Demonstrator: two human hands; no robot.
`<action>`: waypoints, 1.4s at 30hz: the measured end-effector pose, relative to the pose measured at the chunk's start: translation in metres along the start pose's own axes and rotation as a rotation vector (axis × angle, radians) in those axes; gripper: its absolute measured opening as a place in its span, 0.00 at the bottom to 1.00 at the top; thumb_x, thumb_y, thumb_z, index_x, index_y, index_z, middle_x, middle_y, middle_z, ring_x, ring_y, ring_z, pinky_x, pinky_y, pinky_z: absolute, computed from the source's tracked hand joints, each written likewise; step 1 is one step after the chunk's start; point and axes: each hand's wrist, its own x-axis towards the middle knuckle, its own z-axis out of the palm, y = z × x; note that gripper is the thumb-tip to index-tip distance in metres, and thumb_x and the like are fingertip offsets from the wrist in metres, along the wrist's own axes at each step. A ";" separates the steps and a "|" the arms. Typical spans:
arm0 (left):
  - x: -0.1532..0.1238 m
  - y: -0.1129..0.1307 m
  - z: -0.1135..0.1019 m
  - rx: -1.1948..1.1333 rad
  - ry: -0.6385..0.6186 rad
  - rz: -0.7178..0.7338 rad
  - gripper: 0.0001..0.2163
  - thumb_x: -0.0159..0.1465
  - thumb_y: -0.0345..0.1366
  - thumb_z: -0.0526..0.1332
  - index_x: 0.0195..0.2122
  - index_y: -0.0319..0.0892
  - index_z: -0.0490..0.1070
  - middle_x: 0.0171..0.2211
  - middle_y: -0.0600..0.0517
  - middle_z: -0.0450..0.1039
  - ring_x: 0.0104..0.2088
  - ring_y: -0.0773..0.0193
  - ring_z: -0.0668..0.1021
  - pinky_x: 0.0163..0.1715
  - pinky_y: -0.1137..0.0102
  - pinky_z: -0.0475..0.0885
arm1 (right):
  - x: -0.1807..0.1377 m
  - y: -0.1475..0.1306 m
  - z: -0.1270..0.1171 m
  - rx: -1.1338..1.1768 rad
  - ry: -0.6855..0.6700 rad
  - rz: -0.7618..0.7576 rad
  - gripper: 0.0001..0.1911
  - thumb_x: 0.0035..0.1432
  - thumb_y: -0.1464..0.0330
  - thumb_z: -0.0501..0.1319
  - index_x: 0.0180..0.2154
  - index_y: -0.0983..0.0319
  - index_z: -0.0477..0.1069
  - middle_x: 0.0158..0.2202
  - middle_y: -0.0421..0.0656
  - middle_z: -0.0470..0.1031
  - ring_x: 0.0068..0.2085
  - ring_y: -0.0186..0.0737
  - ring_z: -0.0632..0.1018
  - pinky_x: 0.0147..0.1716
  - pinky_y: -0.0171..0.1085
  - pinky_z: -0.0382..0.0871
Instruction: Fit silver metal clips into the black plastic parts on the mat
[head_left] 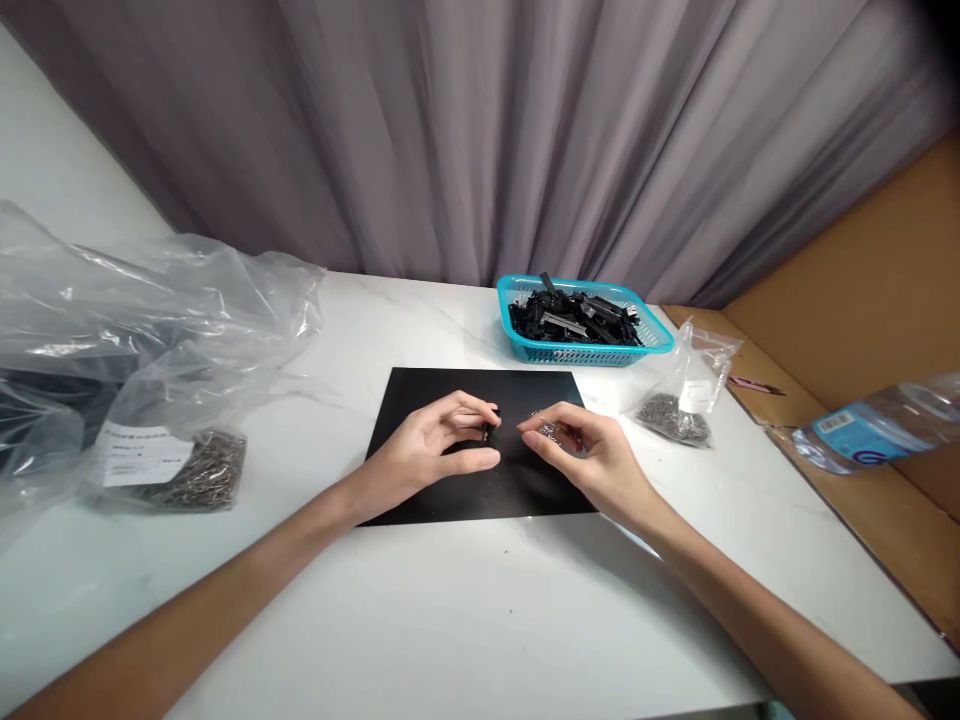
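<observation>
My left hand (pixel 439 445) hovers over a black mat (pixel 480 395) and pinches a small black plastic part (pixel 488 431) between thumb and fingers. Close to its right, my right hand (pixel 589 450) has its fingers curled around a few small silvery metal pieces (pixel 546 427). The two hands' fingertips nearly meet above the middle of the mat.
A turquoise basket (pixel 652 335) of black plastic parts stands behind the mat. Right of it lies a small clear bag of metal bits (pixel 675 410). A large clear plastic bag (pixel 142 330) and a labelled bag of metal parts (pixel 187 470) lie left. A water bottle (pixel 877 425) rests on cardboard at right.
</observation>
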 end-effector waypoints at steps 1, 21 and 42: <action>-0.001 -0.002 0.001 0.051 0.029 0.047 0.18 0.60 0.41 0.73 0.49 0.47 0.73 0.56 0.46 0.76 0.58 0.52 0.79 0.61 0.54 0.74 | 0.000 0.000 0.000 -0.010 0.003 -0.007 0.09 0.65 0.60 0.66 0.39 0.58 0.81 0.33 0.41 0.79 0.27 0.35 0.68 0.28 0.37 0.63; -0.005 -0.007 0.000 0.702 0.168 0.547 0.29 0.59 0.40 0.75 0.61 0.48 0.69 0.56 0.45 0.75 0.57 0.52 0.78 0.58 0.56 0.78 | -0.004 -0.001 0.000 0.010 -0.028 0.018 0.11 0.66 0.59 0.65 0.40 0.59 0.80 0.37 0.43 0.82 0.29 0.37 0.72 0.30 0.37 0.67; -0.008 -0.013 0.007 0.696 0.186 0.464 0.31 0.60 0.41 0.74 0.63 0.46 0.67 0.58 0.46 0.77 0.55 0.53 0.82 0.60 0.58 0.78 | -0.004 -0.006 0.002 -0.089 -0.110 -0.076 0.07 0.71 0.64 0.60 0.39 0.57 0.75 0.39 0.42 0.80 0.38 0.42 0.71 0.37 0.39 0.66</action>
